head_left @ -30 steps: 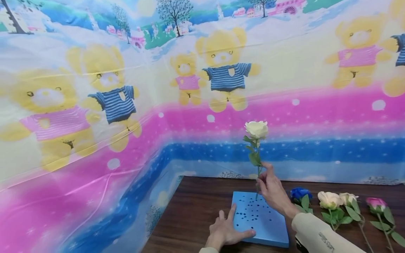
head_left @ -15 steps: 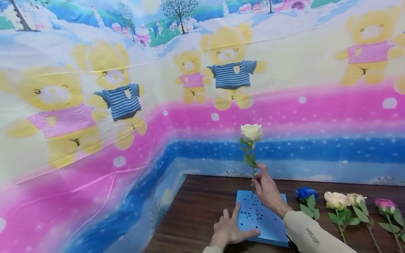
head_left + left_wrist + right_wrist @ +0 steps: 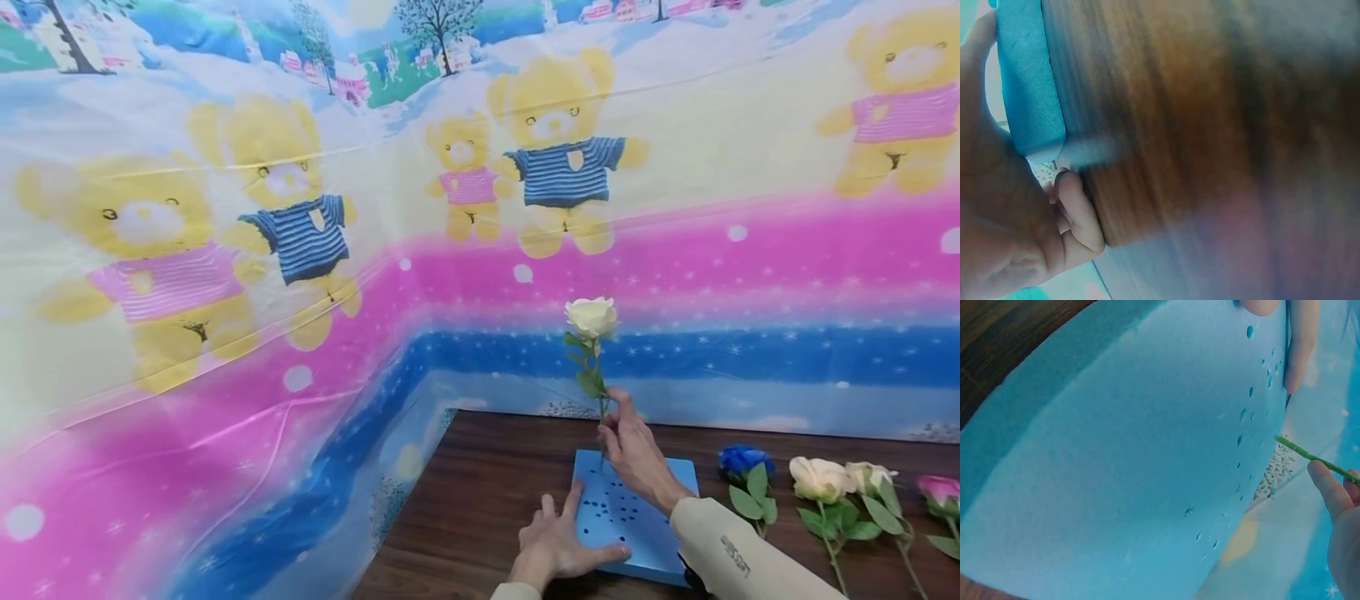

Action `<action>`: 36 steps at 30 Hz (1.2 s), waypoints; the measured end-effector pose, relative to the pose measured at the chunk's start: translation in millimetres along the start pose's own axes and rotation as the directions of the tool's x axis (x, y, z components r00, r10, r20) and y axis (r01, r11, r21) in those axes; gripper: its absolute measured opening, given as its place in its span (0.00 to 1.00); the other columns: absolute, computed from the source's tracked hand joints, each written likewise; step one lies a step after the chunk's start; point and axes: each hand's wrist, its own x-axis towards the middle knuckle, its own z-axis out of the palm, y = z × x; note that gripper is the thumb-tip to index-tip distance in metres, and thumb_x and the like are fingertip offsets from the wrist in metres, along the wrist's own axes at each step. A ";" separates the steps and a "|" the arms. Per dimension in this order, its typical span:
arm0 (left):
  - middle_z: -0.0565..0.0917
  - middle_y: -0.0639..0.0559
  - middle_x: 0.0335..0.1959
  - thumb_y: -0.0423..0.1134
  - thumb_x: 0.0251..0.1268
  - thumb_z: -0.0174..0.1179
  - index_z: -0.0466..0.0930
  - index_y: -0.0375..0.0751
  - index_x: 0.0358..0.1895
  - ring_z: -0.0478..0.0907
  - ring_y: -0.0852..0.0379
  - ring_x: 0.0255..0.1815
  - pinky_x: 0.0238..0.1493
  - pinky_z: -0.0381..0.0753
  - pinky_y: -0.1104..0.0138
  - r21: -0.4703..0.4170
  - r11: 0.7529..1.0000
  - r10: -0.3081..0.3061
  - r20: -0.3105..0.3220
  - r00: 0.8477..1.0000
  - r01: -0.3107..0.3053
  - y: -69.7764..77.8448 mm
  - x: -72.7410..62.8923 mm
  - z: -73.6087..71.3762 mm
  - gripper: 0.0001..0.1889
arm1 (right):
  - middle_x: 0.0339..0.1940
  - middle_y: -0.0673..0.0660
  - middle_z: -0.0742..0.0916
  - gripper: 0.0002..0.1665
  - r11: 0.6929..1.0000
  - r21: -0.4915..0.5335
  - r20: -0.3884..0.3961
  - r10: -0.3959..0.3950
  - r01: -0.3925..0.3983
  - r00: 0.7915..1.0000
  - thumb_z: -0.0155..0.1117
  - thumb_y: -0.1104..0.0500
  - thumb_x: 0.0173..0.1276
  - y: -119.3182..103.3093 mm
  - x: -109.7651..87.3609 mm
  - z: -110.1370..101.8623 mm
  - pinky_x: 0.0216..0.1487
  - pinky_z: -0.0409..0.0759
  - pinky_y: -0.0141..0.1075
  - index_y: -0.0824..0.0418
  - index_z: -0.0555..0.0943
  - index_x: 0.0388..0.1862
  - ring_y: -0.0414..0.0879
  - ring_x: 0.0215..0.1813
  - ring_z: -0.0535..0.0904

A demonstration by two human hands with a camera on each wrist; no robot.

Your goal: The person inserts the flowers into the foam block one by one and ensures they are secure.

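Observation:
My right hand (image 3: 637, 450) pinches the green stem of a white rose (image 3: 591, 317) between thumb and fingers, flower up. The stem (image 3: 1310, 457) points its bare lower end at the far edge of a blue foam board (image 3: 637, 542) dotted with small dark holes; in the head view that end is over the board's back left part. Spread along the board's left side, my left hand (image 3: 553, 540) presses it, thumb on the top near the front and index finger at the left edge. In the left wrist view the foam's side (image 3: 1032, 81) shows beside the palm.
Right of the board lie a blue rose (image 3: 744, 460), two cream roses (image 3: 821, 477) and a pink rose (image 3: 939, 490) on the dark wooden table (image 3: 465, 475). A printed bear curtain (image 3: 675, 350) hangs close behind the table's back edge.
My right hand has carried the rose leftward over the board, toward its back left corner. The left hand keeps its place on the board. The whole head view has shifted slightly.

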 end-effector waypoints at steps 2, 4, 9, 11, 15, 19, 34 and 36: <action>0.73 0.36 0.72 0.90 0.54 0.62 0.53 0.75 0.91 0.80 0.30 0.66 0.57 0.79 0.31 -0.004 1.000 -0.001 0.006 1.000 0.001 0.8 1.0 -0.3 0.61 | 0.47 0.57 0.82 0.34 1.000 -0.022 -0.009 -0.014 0.014 1.000 0.52 0.69 0.90 1.4 0.3 0.6 0.41 0.86 0.39 0.48 0.57 0.85 0.55 0.50 0.90; 0.73 0.37 0.70 0.90 0.54 0.62 0.54 0.76 0.91 0.80 0.31 0.65 0.56 0.79 0.31 -0.003 1.000 -0.005 0.010 1.000 0.005 1.3 1.0 -0.8 0.61 | 0.47 0.57 0.82 0.34 0.999 -0.038 -0.014 -0.014 0.013 1.000 0.53 0.69 0.90 2.8 0.5 1.8 0.41 0.85 0.40 0.48 0.57 0.85 0.54 0.51 0.90; 0.73 0.37 0.71 0.90 0.54 0.63 0.54 0.77 0.91 0.80 0.30 0.66 0.56 0.79 0.30 -0.016 1.000 -0.020 0.013 1.000 0.020 2.2 1.4 -0.9 0.60 | 0.48 0.56 0.82 0.34 0.998 -0.053 -0.018 -0.027 0.026 0.999 0.52 0.69 0.91 6.6 1.1 5.0 0.43 0.85 0.41 0.49 0.57 0.86 0.53 0.52 0.90; 0.73 0.37 0.73 0.90 0.54 0.63 0.55 0.77 0.91 0.79 0.30 0.68 0.57 0.78 0.30 -0.022 0.999 -0.025 0.024 0.999 0.025 2.2 1.9 0.7 0.60 | 0.47 0.55 0.82 0.35 0.998 -0.057 -0.023 -0.034 0.033 0.999 0.53 0.69 0.90 8.0 -0.2 6.0 0.43 0.85 0.42 0.49 0.57 0.86 0.53 0.51 0.90; 0.73 0.37 0.72 0.90 0.54 0.63 0.55 0.79 0.90 0.79 0.30 0.67 0.57 0.78 0.30 -0.024 0.999 -0.031 0.035 0.999 0.032 1.6 1.2 3.3 0.59 | 0.46 0.54 0.83 0.36 0.997 -0.072 -0.006 -0.026 0.026 1.000 0.55 0.70 0.89 11.7 -4.2 8.3 0.44 0.85 0.43 0.50 0.57 0.86 0.51 0.49 0.89; 0.73 0.38 0.69 0.90 0.54 0.63 0.55 0.81 0.90 0.80 0.31 0.64 0.54 0.79 0.32 -0.018 0.999 -0.031 0.027 0.999 0.031 0.2 0.6 1.4 0.58 | 0.44 0.52 0.84 0.36 0.996 -0.083 0.004 -0.021 0.022 1.000 0.56 0.70 0.89 14.0 -6.2 11.5 0.43 0.84 0.42 0.51 0.57 0.85 0.49 0.47 0.88; 0.73 0.37 0.66 0.90 0.54 0.62 0.55 0.77 0.91 0.81 0.31 0.60 0.51 0.79 0.32 -0.020 1.000 -0.011 0.026 1.000 0.011 0.5 2.7 -0.4 0.60 | 0.47 0.58 0.85 0.34 0.995 -0.063 0.039 0.084 -0.082 0.996 0.52 0.70 0.90 17.7 -5.2 16.9 0.39 0.82 0.40 0.50 0.56 0.84 0.51 0.50 0.88; 0.73 0.36 0.68 0.91 0.53 0.62 0.55 0.76 0.91 0.80 0.31 0.62 0.50 0.80 0.32 -0.021 1.000 -0.013 0.026 1.000 0.014 0.3 2.2 -0.6 0.60 | 0.47 0.57 0.85 0.34 0.994 -0.080 0.039 0.074 -0.071 0.996 0.53 0.70 0.89 17.7 -5.0 17.9 0.38 0.81 0.38 0.51 0.56 0.84 0.50 0.49 0.87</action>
